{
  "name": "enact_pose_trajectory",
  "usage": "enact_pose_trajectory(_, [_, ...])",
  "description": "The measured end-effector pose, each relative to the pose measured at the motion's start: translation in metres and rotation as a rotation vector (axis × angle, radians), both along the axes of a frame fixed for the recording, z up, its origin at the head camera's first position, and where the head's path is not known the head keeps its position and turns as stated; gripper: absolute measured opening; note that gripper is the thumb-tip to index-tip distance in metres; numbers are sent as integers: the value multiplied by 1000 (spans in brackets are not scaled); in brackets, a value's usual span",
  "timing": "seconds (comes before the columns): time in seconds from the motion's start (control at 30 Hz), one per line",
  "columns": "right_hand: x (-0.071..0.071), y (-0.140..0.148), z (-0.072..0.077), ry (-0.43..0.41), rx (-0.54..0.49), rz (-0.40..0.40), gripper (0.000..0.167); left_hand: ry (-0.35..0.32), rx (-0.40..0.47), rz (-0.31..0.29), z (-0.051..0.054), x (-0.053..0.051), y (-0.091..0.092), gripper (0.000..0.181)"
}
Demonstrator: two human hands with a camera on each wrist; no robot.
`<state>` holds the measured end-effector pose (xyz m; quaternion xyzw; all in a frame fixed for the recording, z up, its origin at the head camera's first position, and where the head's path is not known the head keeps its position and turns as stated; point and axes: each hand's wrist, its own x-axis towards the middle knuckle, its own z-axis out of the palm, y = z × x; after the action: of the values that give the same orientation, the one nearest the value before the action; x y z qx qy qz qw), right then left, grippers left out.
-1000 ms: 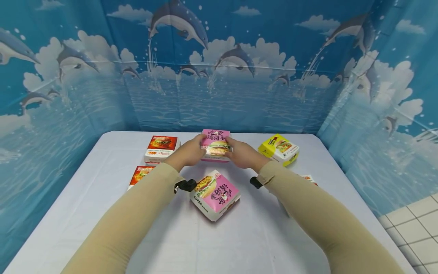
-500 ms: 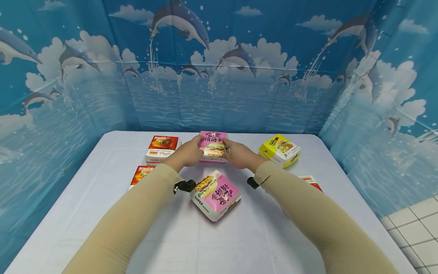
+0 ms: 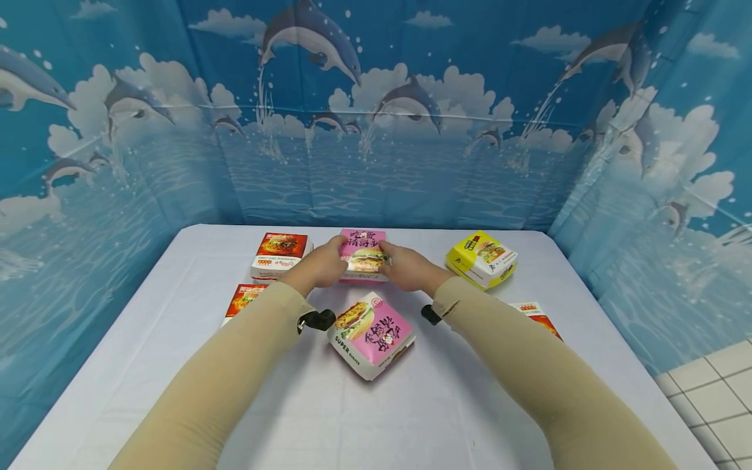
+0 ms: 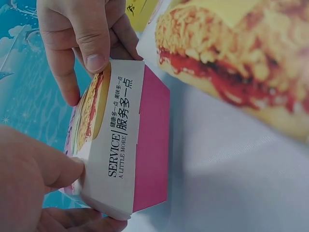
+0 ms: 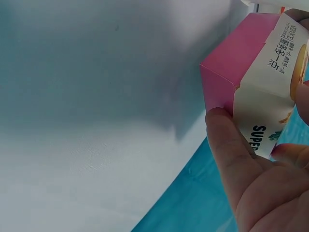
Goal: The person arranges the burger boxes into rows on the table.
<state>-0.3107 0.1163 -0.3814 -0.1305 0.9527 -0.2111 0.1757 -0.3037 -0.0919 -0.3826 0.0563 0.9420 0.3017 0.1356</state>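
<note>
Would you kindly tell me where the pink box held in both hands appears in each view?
Head: pink box near the centre, between left hand and right hand.
Left wrist: pink box left of centre.
Right wrist: pink box at upper right.
Shared landmark: the white table.

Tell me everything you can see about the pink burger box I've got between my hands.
The pink burger box looks like folded card and is closed. Its pink top carries dark Chinese lettering and a burger picture; below are white sides and a plain pink lower part. One side reads "SERVICE A LITTLE MORE"; another shows part of "SUPER". It is near the far edge of the white table, gripped by your left hand and right hand. Whether it touches the tabletop is unclear.
</note>
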Motion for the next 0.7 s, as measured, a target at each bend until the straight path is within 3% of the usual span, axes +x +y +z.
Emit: enact_pose_trajectory(0.7, [-5,-7,-12,-11,25,31,74,-60,-33,9,-5,2,-4,69])
